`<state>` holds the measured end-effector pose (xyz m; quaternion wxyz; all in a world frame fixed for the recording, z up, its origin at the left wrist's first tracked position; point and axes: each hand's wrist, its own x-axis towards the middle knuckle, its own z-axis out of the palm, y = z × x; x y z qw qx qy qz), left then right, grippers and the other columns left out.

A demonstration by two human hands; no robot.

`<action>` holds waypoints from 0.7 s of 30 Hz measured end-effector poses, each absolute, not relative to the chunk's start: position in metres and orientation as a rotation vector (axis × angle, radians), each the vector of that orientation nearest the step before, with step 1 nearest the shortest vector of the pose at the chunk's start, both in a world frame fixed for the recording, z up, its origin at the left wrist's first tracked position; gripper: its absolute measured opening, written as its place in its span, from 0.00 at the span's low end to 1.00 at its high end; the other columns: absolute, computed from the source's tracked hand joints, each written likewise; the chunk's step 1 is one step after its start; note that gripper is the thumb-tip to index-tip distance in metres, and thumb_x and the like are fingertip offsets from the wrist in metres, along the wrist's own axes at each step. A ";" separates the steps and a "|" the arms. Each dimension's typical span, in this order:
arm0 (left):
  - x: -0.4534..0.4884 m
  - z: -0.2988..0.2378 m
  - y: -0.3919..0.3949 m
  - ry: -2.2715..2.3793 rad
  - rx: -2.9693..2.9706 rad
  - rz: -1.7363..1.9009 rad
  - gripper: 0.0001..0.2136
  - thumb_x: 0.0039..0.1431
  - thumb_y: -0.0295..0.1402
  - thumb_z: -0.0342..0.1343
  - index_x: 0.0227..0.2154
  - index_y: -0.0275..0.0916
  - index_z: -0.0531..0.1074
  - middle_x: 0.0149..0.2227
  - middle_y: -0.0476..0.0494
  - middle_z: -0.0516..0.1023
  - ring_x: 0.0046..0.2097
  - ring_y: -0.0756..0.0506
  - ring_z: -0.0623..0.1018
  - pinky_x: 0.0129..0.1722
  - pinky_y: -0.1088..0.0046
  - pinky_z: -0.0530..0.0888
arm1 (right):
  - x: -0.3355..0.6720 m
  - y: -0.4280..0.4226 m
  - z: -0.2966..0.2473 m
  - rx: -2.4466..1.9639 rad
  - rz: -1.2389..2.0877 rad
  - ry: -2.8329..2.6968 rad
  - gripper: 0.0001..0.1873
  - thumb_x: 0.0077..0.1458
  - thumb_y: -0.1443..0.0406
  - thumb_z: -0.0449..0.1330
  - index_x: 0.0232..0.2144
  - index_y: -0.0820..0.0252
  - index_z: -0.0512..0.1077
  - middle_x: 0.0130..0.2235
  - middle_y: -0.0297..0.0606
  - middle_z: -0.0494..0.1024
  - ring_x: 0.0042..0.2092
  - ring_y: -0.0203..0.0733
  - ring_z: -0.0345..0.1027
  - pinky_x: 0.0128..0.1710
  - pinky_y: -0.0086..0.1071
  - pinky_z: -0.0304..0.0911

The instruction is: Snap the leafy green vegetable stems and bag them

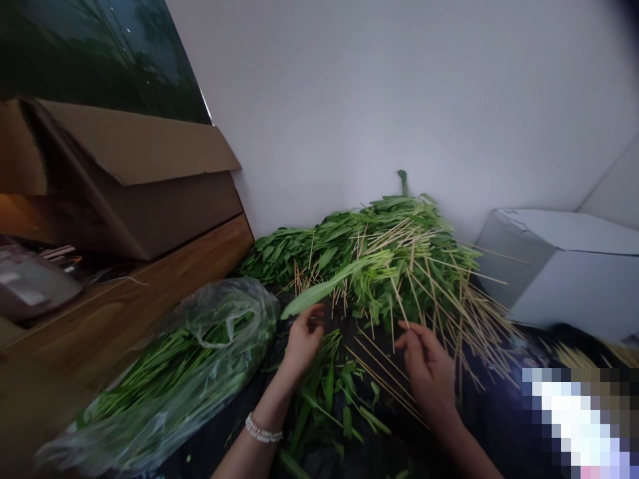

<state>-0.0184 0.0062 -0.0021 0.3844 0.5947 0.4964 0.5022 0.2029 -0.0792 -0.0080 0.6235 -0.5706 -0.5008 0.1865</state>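
Between the thumb and fingers of my right hand (429,369) is the lower end of a thin wooden skewer (398,299). It slants up toward pale green stems in the heap. My left hand (303,342), wearing a white beaded bracelet, is just below a long broad green leaf (319,289); its fingers are loosely curled with a gap to the thumb. Whether they touch the leaf I cannot tell. Behind both hands rises a heap of leafy greens (329,243) with many skewers sticking out. Loose greens (329,392) and several skewers (387,372) lie between my forearms on black plastic.
At left, a clear plastic bag (239,332) contains more greens. An open cardboard box (180,213) stands on a wooden surface (214,249). A white box (564,266) is at right, against the white wall (379,100). A pixelated patch covers the lower right corner.
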 end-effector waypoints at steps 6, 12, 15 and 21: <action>-0.006 0.025 -0.028 1.135 1.716 0.870 0.10 0.53 0.32 0.54 0.34 0.35 0.78 0.32 0.45 0.79 0.32 0.48 0.74 0.33 0.75 0.70 | 0.193 -0.080 -0.006 -1.211 0.614 -1.253 0.14 0.62 0.56 0.49 0.41 0.58 0.67 0.29 0.33 0.76 0.22 0.32 0.64 0.25 0.27 0.62; 0.030 0.016 -0.070 0.899 1.681 0.609 0.15 0.55 0.30 0.52 0.43 0.38 0.77 0.36 0.46 0.79 0.31 0.49 0.74 0.32 0.75 0.70 | 0.188 -0.085 0.000 -1.163 0.763 -1.405 0.14 0.63 0.55 0.47 0.36 0.56 0.67 0.33 0.35 0.78 0.38 0.39 0.72 0.41 0.30 0.63; 0.042 0.012 -0.080 0.813 1.613 0.602 0.14 0.53 0.27 0.52 0.42 0.37 0.77 0.34 0.46 0.78 0.33 0.48 0.74 0.35 0.74 0.70 | 0.184 -0.087 0.003 -1.119 0.874 -1.431 0.16 0.64 0.54 0.46 0.35 0.55 0.69 0.37 0.37 0.78 0.43 0.40 0.71 0.44 0.31 0.62; 0.052 0.006 -0.090 0.765 1.365 0.707 0.09 0.49 0.26 0.55 0.35 0.33 0.74 0.30 0.46 0.75 0.31 0.48 0.73 0.32 0.74 0.70 | 0.177 -0.088 0.004 -1.071 1.034 -1.384 0.18 0.63 0.52 0.46 0.34 0.56 0.68 0.36 0.36 0.77 0.42 0.40 0.70 0.45 0.32 0.61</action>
